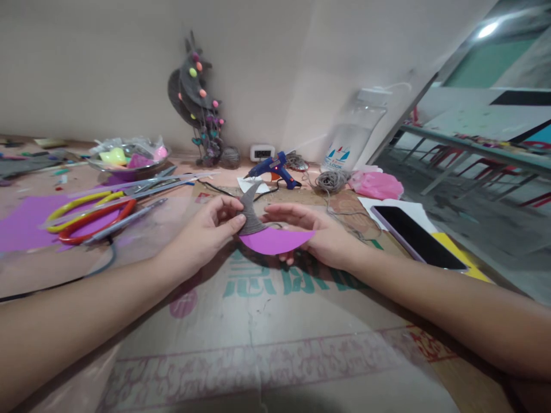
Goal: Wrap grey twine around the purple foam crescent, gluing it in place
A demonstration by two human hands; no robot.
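A crescent-shaped purple card piece (pixel 278 240) is held over the cardboard, its upper left horn wound in grey yarn (pixel 253 215). My left hand (pixel 215 223) pinches the wound part between thumb and fingers. Around the bare purple end curves my right hand (pixel 321 232), fingers reaching behind the card and partly hidden by it. A short strand of yarn runs from the winding into those right fingers. Behind lies a loose grey yarn ball (pixel 332 181), its strand trailing toward my right forearm.
A blue glue gun (pixel 273 167) stands beyond my hands. Left are scissors (pixel 92 215), purple card (pixel 26 221) and a bowl (pixel 129 163). Right are a phone (pixel 417 235), a pink bag (pixel 376 184) and a water bottle (pixel 350 135). A decorated grey crescent (pixel 185 94) leans on the wall.
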